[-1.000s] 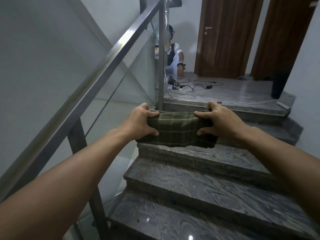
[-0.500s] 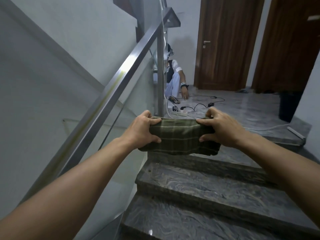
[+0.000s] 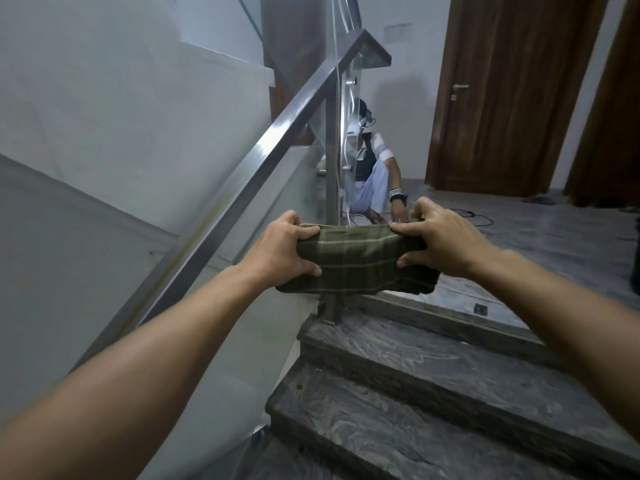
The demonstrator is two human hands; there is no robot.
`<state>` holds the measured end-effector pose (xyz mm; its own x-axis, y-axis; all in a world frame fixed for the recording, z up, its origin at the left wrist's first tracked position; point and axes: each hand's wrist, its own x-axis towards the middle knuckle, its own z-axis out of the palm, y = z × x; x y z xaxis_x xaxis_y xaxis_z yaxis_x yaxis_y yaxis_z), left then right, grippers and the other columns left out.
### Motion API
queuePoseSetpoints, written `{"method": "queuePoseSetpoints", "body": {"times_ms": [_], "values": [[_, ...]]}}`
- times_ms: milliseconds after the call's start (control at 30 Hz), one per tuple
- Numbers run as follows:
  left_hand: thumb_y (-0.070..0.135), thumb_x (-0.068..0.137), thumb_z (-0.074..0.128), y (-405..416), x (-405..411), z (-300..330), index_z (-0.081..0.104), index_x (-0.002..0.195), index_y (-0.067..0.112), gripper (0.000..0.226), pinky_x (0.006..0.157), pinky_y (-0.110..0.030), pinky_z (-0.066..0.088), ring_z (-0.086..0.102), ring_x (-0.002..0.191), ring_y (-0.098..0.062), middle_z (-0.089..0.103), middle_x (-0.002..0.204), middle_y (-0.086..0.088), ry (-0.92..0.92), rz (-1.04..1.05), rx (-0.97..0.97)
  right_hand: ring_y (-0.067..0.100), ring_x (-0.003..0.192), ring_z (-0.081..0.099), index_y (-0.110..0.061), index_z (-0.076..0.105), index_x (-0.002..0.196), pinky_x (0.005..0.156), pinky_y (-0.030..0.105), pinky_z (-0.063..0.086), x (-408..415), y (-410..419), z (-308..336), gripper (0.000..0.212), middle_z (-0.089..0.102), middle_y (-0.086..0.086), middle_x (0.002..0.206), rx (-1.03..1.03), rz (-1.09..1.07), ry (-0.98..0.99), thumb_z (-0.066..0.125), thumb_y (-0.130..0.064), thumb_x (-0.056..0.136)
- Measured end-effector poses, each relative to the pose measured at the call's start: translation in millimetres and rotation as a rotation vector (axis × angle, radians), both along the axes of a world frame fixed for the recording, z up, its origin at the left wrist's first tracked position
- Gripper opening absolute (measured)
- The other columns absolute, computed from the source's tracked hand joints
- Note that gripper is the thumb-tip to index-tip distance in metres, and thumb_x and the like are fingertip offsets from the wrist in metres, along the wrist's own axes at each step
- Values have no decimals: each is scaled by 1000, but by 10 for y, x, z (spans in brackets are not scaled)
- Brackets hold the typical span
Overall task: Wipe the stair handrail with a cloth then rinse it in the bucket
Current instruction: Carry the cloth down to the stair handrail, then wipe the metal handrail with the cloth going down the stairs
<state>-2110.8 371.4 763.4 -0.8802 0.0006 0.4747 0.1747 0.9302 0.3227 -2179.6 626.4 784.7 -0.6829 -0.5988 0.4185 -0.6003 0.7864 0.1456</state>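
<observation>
A folded green checked cloth [image 3: 356, 259] is held stretched between both hands, out in front of the body above the grey stone steps [image 3: 415, 375]. The left hand [image 3: 282, 252] is closed on its left end, fingers [image 3: 304, 233] curled over the top edge; the right hand [image 3: 440, 242] is closed on the right end likewise. The cloth's long axis lies crosswise, left to right. The metal handrail [image 3: 249, 188] runs up and away on the left, just beside the left hand, which is judged the nearer one; the cloth is not touching it. No bucket is seen.
</observation>
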Motion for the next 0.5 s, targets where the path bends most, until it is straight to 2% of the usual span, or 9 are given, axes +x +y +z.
{"method": "queuePoseSetpoints", "body": {"times_ms": [267,500], "values": [[34,62,87,-361,-282,523,54,133,16,81,100,-41,44,52,106,-24,39,102,2,51,173,-36,26,100,43,-33,51,130,86,43,43,-705,-553,597,47,44,8,113,-12,137,76,63,-32,85],[37,62,86,-1001,-414,580,61,125,14,72,96,-40,46,54,102,-29,39,98,-1,89,390,78,17,95,34,-37,52,129,84,37,36,-1126,-1524,925,41,43,6,112,-12,296,145,54,-21,91]]}}
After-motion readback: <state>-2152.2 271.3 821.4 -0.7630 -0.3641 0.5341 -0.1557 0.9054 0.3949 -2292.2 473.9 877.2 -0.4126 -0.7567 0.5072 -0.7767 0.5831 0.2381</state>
